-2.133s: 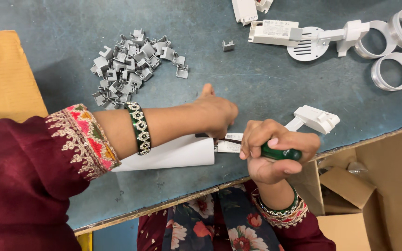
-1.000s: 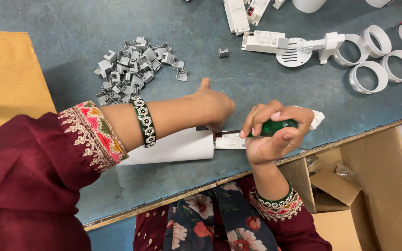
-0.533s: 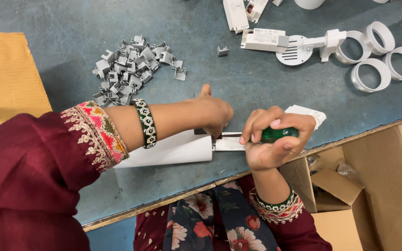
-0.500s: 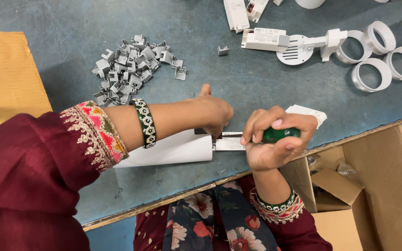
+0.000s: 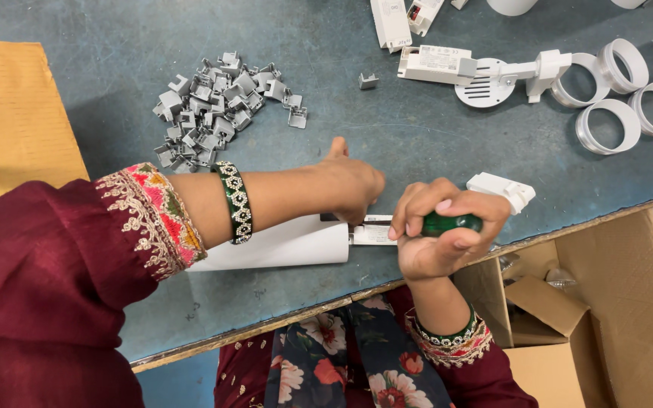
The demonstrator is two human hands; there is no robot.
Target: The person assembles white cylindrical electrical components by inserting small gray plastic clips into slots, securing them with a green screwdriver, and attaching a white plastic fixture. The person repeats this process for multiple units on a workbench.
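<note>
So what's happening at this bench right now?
A person is working on a white tube-shaped light housing lying on a blue-grey table. The left hand presses down where housing and white bracket meet, while the right hand grips a green-handled tool pointed at that joint. A pile of small grey clips and white rings lie further back.

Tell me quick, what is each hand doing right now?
Left hand: pressed down on the white tube, fingers hidden, grip cannot be told.
Right hand: closed around a green tool handle.
</note>
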